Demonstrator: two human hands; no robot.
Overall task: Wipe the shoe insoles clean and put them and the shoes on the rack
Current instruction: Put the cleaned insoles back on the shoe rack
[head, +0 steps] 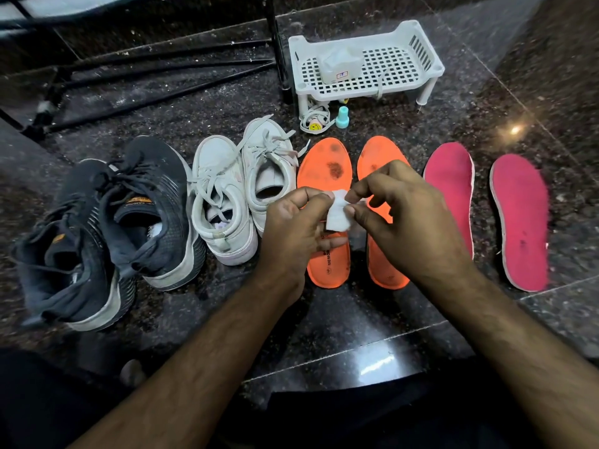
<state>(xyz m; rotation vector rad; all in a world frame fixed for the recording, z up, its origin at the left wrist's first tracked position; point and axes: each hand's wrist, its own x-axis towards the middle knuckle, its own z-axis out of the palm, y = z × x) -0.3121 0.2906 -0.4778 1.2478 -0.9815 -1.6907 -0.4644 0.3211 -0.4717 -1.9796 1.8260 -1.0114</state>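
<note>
The small white wipe [337, 211] sits up in the air, just above the two orange insoles [327, 202], and both hands are close together on it. The left hand [293, 223] pinches its left edge and the right hand [400, 210] pinches its right edge, so it looks like the wipe is being pulled open. The wipe looks soft, thin and very light, so it could tear if pulled hard; holding it by the corners is best. The orange insoles lie flat on the dark floor [340, 319], side by side, and both have dark dirty marks near the toe end. They look bendy and light, so one could be picked up at the heel or held flat while the wipe rubs the dirty spots. Two pink insoles [452, 189] lie to the right, a bit apart from each other, and one has a small dark spot. To the left of the orange insoles stand the white shoes [240, 196], and past them the dark shoes [107, 222]. These will be heavier, and the heel opening is a good place to grab. Behind it all is a white plastic rack [418, 64] with a tissue pack [340, 64] on it, and a little blue bottle [342, 117] stands in front of it.
</note>
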